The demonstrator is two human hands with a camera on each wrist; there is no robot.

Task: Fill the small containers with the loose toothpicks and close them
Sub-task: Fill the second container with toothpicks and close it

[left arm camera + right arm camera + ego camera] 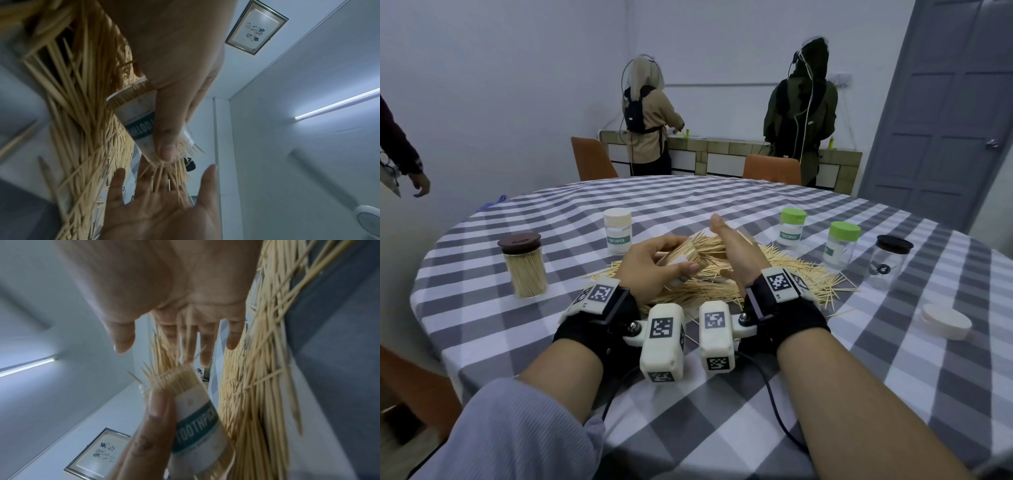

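Note:
My left hand (654, 263) grips a small clear container (681, 262) with a green "TOOTHPICK" label, tilted on its side above the pile of loose toothpicks (784, 277). The container (141, 120) is packed with toothpicks whose tips stick out of its open mouth (174, 378). My right hand (736, 246) stands flat and open just in front of that mouth, palm (164, 211) facing the tips, fingers straight (205, 344). A few toothpicks touch its fingers.
On the checked tablecloth (722, 394) stand a brown-lidded jar full of toothpicks (524, 267), a white-lidded container (618, 233), two green-lidded containers (792, 226) (840, 243), a black-lidded jar (890, 260) and a loose white lid (947, 320). Two people stand at the far counter.

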